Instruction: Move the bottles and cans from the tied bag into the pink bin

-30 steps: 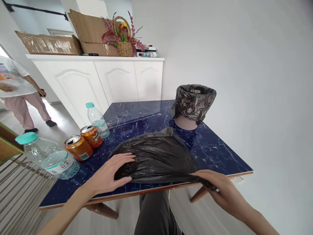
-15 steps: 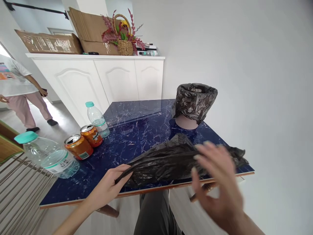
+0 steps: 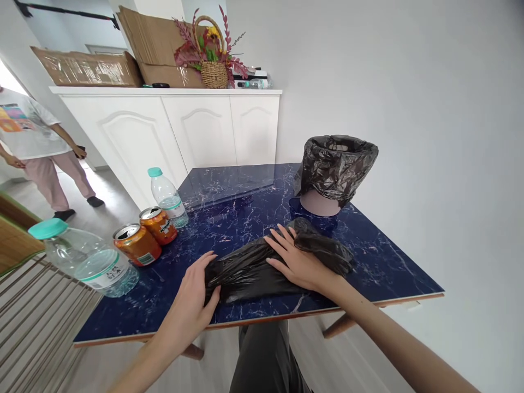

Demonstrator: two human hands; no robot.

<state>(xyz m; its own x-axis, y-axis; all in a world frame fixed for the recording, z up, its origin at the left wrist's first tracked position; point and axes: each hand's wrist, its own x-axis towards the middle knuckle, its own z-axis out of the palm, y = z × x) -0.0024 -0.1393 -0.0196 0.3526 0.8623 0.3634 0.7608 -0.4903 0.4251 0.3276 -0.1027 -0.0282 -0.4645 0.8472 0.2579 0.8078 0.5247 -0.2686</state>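
Note:
A black plastic bag (image 3: pixel 254 273) lies bunched and crumpled along the near part of the blue marbled table (image 3: pixel 229 218). My left hand (image 3: pixel 198 289) is around the bag's left end, fingers on the far side and thumb on the near side. Across the bag's middle, my right hand (image 3: pixel 301 265) rests palm down with fingers stretched out, pressing on the plastic. Beyond it stands a pale bin (image 3: pixel 319 203) lined with another black bag (image 3: pixel 338 166), which is folded over its rim.
On the table's left are two orange cans (image 3: pixel 137 244) and two clear water bottles (image 3: pixel 100 265) with teal caps. A wire rack (image 3: pixel 36 305) adjoins the left edge. Behind are a white cabinet (image 3: pixel 196 128) with boxes and a flower basket (image 3: pixel 214 75), and a standing person (image 3: pixel 41 136).
My right hand has come down and left onto the bag, its fingers now flat on it. The bag's right end has been drawn inward, and the bag is more bunched.

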